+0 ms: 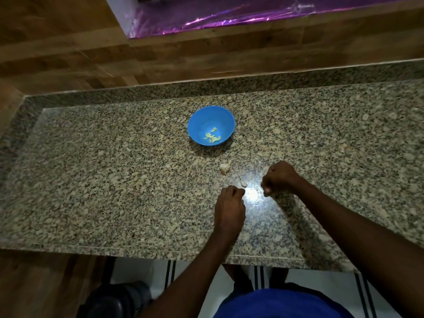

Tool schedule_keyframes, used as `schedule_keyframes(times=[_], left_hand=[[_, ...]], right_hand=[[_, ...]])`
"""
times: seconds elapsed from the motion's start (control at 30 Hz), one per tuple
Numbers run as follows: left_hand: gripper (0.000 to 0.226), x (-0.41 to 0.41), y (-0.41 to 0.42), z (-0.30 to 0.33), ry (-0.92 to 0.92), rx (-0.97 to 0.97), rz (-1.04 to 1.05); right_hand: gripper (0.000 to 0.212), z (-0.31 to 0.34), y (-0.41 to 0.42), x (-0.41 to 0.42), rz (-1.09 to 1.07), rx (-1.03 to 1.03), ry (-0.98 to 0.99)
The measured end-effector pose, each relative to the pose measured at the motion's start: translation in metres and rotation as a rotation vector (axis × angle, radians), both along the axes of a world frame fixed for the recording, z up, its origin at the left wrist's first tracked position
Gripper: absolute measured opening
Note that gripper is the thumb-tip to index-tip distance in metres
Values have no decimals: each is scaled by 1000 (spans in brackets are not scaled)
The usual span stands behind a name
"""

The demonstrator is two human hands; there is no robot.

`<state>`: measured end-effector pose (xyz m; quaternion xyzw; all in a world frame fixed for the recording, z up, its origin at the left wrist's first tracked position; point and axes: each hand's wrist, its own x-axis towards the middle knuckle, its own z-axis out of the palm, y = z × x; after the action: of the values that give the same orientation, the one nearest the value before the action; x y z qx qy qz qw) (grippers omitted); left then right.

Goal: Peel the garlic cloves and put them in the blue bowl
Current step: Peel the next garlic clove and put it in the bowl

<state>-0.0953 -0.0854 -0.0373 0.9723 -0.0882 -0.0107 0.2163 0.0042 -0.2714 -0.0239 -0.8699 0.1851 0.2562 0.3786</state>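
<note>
- Fingers: left hand (230,203) has its fingers curled under, tips drawn together near the counter; whether they pinch a clove or a scrap of skin cannot be told, since glare hides the spot. Right hand (278,177) is likewise curled, fingertips pointing down and toward the left hand; contents not visible.
- Garlic, unpeeled: a partial bulb (225,167) lies on the counter between the bowl and the hands, apart from both; a small pale piece (242,182) — clove or husk, unclear — lies just beyond the left fingertips.
- Garlic, peeled: several yellowish cloves (213,137) sit in the bottom of the blue bowl (197,121).
- Blue bowl: upright, on the far side of the bulb from the hands, well within reach.
- Counter: speckled granite counter (114,180) with a bright reflection between the hands.
- Step in hand, as judged: peeling a clove. Advice — pinch the root end with one hand, strip the papery skin with the other, keep husks away from the bowl, and carry over only the bare clove.
- Progress, as judged: part done; the bulb remains.
- Writing, brands, labels: none legible anywhere.
</note>
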Motion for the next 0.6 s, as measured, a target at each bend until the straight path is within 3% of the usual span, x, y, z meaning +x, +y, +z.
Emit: schedule_keyframes(times=[0.2,0.33,0.43,0.6], left_hand=[[39,2,2,-2,28,34,-46],[41,6,6,-3,60,68,-93],[42,6,6,-2,63,79,-99],[46,5,10,-6,46,99,-46]], right_hand=[[30,8,23,11,201,-335,-82],[32,8,30,1,349,-353,-186],[19,3,16,-11,313,-273,-278],[22,-12,-16,-33,-32,106,-293]])
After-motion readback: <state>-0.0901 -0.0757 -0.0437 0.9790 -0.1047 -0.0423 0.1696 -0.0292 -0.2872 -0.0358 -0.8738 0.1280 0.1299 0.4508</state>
